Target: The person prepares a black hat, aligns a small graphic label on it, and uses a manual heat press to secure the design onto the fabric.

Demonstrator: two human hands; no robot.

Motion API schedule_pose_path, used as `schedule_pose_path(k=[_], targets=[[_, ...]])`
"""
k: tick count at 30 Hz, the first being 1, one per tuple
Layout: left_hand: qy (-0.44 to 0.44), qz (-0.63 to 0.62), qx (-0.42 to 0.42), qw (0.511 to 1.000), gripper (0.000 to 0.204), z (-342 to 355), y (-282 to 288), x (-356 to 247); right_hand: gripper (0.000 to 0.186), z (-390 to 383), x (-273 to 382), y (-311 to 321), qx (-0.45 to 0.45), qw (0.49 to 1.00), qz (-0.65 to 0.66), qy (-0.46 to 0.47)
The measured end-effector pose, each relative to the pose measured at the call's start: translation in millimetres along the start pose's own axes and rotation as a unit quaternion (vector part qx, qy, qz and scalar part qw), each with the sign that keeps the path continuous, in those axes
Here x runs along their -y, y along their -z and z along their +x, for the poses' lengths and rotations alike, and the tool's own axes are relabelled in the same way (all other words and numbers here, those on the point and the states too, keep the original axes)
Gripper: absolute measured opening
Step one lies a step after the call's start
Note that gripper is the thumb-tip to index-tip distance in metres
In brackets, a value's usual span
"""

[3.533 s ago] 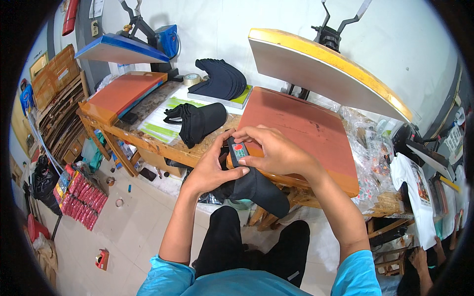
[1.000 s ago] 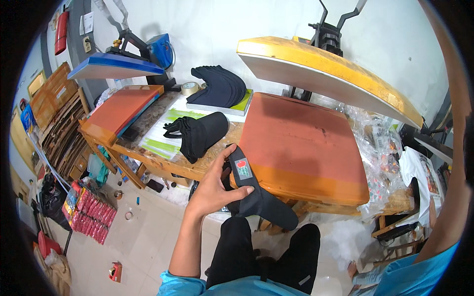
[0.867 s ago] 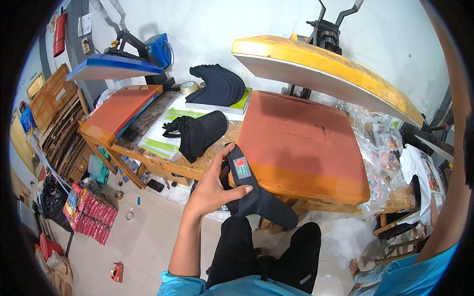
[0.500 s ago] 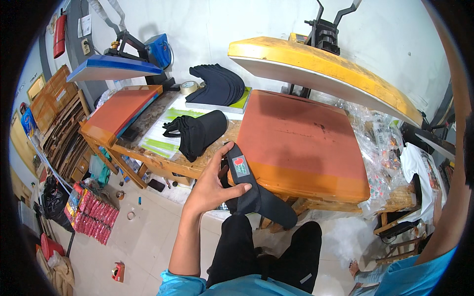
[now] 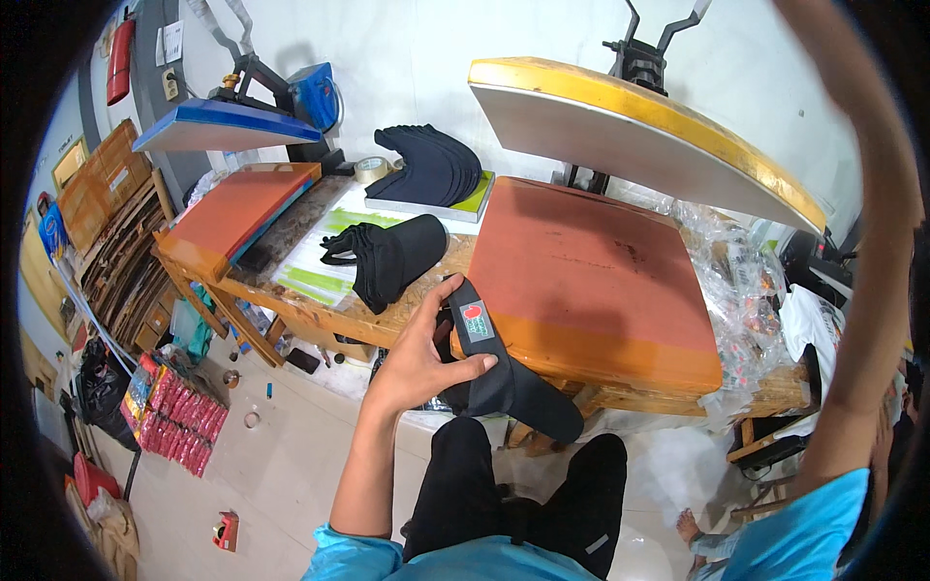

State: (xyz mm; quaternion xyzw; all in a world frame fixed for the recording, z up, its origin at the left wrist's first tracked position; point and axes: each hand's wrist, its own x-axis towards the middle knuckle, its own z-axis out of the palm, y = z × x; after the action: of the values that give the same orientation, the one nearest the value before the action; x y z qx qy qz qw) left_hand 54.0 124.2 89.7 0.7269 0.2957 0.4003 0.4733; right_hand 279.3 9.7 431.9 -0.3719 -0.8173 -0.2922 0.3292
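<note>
My left hand [image 5: 426,363] grips a black visor cap [image 5: 528,392] against the front edge of the heat press's orange lower pad [image 5: 591,261]. A small patch with a red and green mark [image 5: 473,320] lies on the cap's band, just above my thumb. The yellow-topped upper plate [image 5: 630,116] stands raised and tilted over the pad. My right forearm [image 5: 872,242] rises along the right side of the picture to the top edge. The hand itself is out of view.
A pile of black visors [image 5: 392,257] lies on the wooden bench, and another stack [image 5: 431,165] sits on a green board behind it. A second press with a blue plate [image 5: 223,121] stands at left. Plastic bags [image 5: 756,290] crowd the right; red packets [image 5: 174,412] lie on the floor.
3.5 s ago both hands held the cap; the right hand has since let go and the arm has lifted out of the picture. My left hand keeps the cap at the pad's edge.
</note>
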Motion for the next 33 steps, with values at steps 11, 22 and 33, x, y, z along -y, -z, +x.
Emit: schedule_pose_path(k=[11,22,33], targets=[[-0.012,0.002,-0.007,1.000,0.108,-4,4,5,0.051,-173,35,-190,0.252,0.908,0.242,-0.229],[-0.011,-0.006,-0.005,1.000,0.108,-5,5,8,0.048,-174,48,-209,0.238,0.926,0.223,-0.192],[-0.015,-0.010,-0.008,1.000,0.109,-4,5,10,0.051,-173,49,-210,0.230,0.928,0.227,-0.186]])
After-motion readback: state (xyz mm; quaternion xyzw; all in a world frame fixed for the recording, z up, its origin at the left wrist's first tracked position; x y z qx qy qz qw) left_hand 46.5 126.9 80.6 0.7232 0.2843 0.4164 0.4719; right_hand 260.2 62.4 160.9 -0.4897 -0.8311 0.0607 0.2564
